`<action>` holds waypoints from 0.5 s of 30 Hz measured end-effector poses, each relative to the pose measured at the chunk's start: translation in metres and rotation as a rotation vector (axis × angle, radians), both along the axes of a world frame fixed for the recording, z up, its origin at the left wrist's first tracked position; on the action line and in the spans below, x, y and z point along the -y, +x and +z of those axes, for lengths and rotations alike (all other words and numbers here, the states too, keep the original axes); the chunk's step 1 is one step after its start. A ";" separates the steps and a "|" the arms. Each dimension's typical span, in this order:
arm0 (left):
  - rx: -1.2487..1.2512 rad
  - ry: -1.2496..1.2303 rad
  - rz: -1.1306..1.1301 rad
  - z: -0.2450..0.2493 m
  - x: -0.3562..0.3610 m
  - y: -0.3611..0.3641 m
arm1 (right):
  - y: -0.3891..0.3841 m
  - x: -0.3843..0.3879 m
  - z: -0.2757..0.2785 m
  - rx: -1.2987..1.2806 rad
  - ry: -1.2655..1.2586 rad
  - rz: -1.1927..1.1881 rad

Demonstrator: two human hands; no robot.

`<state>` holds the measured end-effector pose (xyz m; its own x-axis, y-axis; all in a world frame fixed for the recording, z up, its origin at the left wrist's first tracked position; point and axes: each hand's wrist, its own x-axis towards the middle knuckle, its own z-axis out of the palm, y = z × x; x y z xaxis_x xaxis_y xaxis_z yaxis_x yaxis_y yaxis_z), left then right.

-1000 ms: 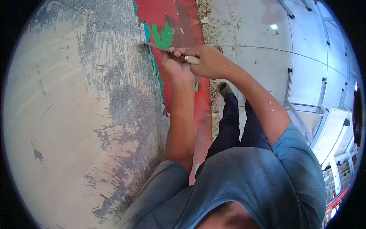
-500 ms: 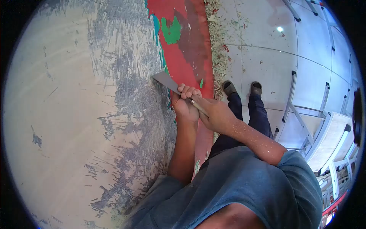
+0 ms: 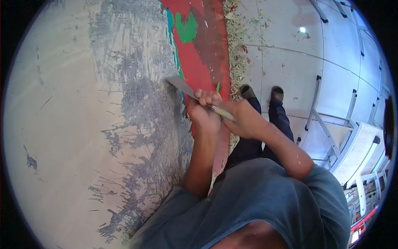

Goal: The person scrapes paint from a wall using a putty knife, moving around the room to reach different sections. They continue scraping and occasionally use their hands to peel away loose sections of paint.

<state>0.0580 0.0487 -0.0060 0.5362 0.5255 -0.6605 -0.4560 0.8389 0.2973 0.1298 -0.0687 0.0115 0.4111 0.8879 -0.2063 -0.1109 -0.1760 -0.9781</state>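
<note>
I hold a metal scraper [image 3: 179, 84] in both hands against a wall [image 3: 74, 124]. Its flat blade rests on the grey scraped surface, at the edge of the red paint strip [image 3: 195, 66]. My left hand [image 3: 204, 111] is shut around the front of the scraper, just behind the blade. My right hand [image 3: 245, 119] is shut on the pale handle behind it. A green paint patch [image 3: 188, 31] sits in the red strip above the blade.
Paint chips and dust [image 3: 237, 50] lie on the tiled floor along the wall's base. My feet [image 3: 261, 93] stand close to the wall. A white metal frame [image 3: 327, 120] and stacked white furniture [image 3: 360, 157] stand at the right.
Both hands and the scraper have come down the wall from beside the green patch to a lower spot on the red strip's edge. In the last half second they barely shifted.
</note>
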 end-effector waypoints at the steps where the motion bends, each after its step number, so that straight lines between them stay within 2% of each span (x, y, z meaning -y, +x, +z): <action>1: 0.009 0.007 0.002 -0.002 -0.005 0.003 | 0.007 -0.003 -0.004 -0.010 -0.009 0.020; 5: 0.031 0.017 -0.008 0.000 0.003 0.016 | 0.013 0.003 -0.023 0.127 0.057 0.027; 8: 0.101 -0.004 0.001 0.001 0.001 0.014 | 0.018 0.003 -0.017 0.083 -0.012 0.048; 11: 0.001 0.058 0.020 -0.001 0.007 0.030 | 0.030 0.004 -0.021 0.028 -0.092 0.079; 14: 0.157 -0.057 -0.031 0.000 0.001 0.010 | -0.005 0.004 -0.020 0.177 0.008 -0.064; 15: 0.140 -0.027 -0.081 -0.002 -0.005 0.004 | -0.016 0.003 -0.018 0.125 -0.007 -0.100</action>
